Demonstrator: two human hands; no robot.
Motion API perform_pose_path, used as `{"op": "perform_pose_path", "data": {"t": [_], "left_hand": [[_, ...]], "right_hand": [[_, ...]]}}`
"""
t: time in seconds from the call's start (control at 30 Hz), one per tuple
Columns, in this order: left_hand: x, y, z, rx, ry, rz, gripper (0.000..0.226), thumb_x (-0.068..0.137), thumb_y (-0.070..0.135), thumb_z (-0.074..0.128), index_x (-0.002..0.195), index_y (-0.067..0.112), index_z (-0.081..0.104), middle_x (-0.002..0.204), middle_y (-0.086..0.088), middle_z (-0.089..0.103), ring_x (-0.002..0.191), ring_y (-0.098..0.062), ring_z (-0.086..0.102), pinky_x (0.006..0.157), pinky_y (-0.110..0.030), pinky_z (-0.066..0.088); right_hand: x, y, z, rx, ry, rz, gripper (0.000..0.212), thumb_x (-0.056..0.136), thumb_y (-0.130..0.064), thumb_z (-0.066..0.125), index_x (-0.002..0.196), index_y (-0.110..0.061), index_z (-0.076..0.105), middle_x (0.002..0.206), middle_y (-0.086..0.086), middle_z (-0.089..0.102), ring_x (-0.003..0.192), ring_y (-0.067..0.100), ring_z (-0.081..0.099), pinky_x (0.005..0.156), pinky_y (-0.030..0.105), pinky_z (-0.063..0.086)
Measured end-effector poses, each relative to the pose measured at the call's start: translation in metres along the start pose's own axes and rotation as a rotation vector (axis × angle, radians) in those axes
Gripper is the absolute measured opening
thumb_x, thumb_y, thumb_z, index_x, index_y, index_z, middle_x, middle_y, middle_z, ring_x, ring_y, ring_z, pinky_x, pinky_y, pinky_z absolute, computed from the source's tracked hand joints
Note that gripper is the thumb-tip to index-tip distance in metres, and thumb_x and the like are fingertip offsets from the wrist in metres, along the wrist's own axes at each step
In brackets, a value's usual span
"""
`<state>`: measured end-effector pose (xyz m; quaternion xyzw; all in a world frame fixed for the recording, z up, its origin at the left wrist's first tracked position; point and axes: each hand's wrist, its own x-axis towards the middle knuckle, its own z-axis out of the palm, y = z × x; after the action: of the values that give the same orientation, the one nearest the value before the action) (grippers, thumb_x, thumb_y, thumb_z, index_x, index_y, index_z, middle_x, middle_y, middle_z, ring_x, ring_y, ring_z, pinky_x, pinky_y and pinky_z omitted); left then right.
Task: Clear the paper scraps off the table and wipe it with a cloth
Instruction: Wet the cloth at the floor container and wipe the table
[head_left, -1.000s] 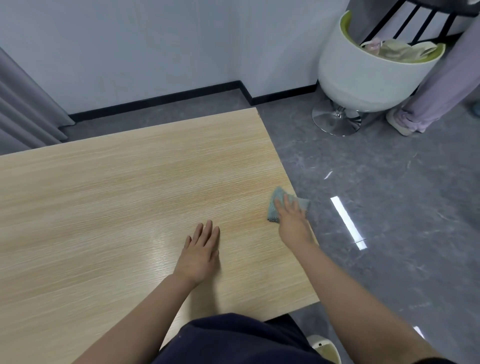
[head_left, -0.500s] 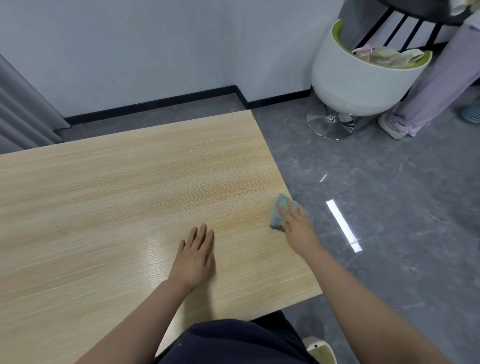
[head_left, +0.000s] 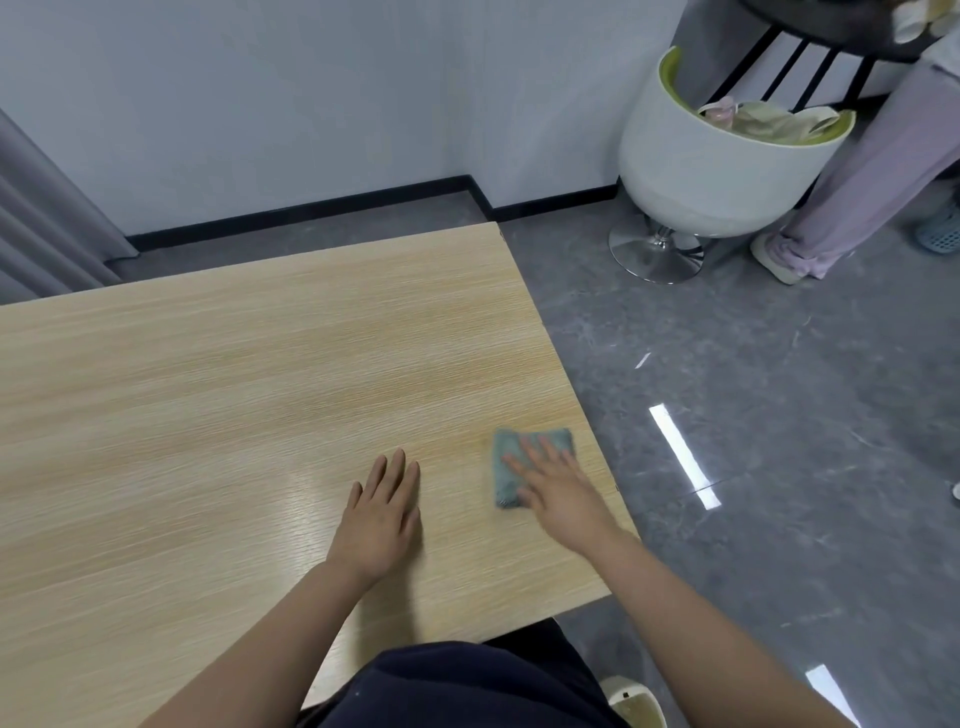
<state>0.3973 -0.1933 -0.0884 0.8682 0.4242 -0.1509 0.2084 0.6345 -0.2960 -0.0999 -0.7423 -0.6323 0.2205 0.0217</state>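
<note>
A small grey-green cloth (head_left: 506, 462) lies flat on the light wooden table (head_left: 234, 395) near its right edge. My right hand (head_left: 558, 486) presses down on the cloth with straight, spread fingers. My left hand (head_left: 382, 514) rests flat on the tabletop a little to the left of the cloth, fingers straight and together. No paper scraps show on the visible tabletop.
The table's right edge runs just past the cloth, with grey tiled floor (head_left: 779, 415) beyond. A white tub chair (head_left: 696, 171) holding crumpled cloths stands at the back right. Another person's legs (head_left: 852, 176) stand beside it. A grey curtain (head_left: 36, 228) hangs at the left.
My right hand has slid the cloth leftward from the table's right edge, further onto the tabletop. My left hand stays flat in the same place.
</note>
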Motion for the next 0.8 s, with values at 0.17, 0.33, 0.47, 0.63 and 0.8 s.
{"op": "perform_pose_path", "data": {"t": [0.17,0.33,0.47,0.63,0.8], "left_hand": [[-0.003,0.002,0.002,0.001,0.007,-0.001,0.056,0.103,0.033,0.021,0.150,0.020,-0.006,0.156,0.000,-0.018,0.143,-0.019,-0.018,0.117,-0.040,-0.001],[-0.002,0.000,0.001,0.018,0.003,0.004,0.056,0.103,0.033,0.021,0.150,0.020,-0.007,0.156,0.000,-0.018,0.133,-0.010,-0.027,0.117,-0.040,0.000],[-0.002,0.000,0.002,0.028,-0.003,0.007,0.057,0.103,0.033,0.021,0.150,0.020,-0.008,0.156,0.000,-0.019,0.130,-0.010,-0.029,0.117,-0.040,0.000],[-0.002,0.000,0.001,0.036,0.005,0.006,0.057,0.103,0.033,0.020,0.150,0.020,-0.008,0.156,0.000,-0.020,0.131,-0.012,-0.029,0.117,-0.040,0.000],[-0.001,0.000,0.005,0.030,0.001,0.000,0.064,0.095,0.048,0.009,0.150,0.019,-0.005,0.156,-0.001,-0.018,0.133,-0.011,-0.027,0.117,-0.042,0.001]], "right_hand": [[0.000,0.024,-0.004,0.117,0.069,0.323,0.048,0.103,-0.027,0.023,0.150,-0.027,0.011,0.158,-0.002,-0.006,0.145,0.017,-0.011,0.115,0.033,-0.007],[-0.011,-0.010,0.013,0.009,0.084,0.083,0.053,0.097,-0.036,0.011,0.150,-0.027,0.010,0.149,-0.010,-0.014,0.144,0.017,-0.015,0.115,0.033,-0.013],[-0.025,-0.020,0.018,-0.008,-0.102,-0.270,0.054,0.094,-0.043,0.012,0.147,-0.034,0.011,0.152,-0.014,-0.008,0.141,0.008,-0.019,0.113,0.028,-0.017],[-0.014,0.026,0.001,-0.005,0.006,-0.035,0.049,0.101,-0.034,0.024,0.149,-0.030,0.013,0.149,-0.014,-0.011,0.141,0.009,-0.014,0.118,0.033,-0.008],[-0.017,0.032,0.004,0.218,0.124,0.299,0.047,0.103,-0.028,0.029,0.148,-0.026,0.018,0.154,-0.010,-0.005,0.145,0.014,-0.011,0.115,0.030,-0.007]]}}
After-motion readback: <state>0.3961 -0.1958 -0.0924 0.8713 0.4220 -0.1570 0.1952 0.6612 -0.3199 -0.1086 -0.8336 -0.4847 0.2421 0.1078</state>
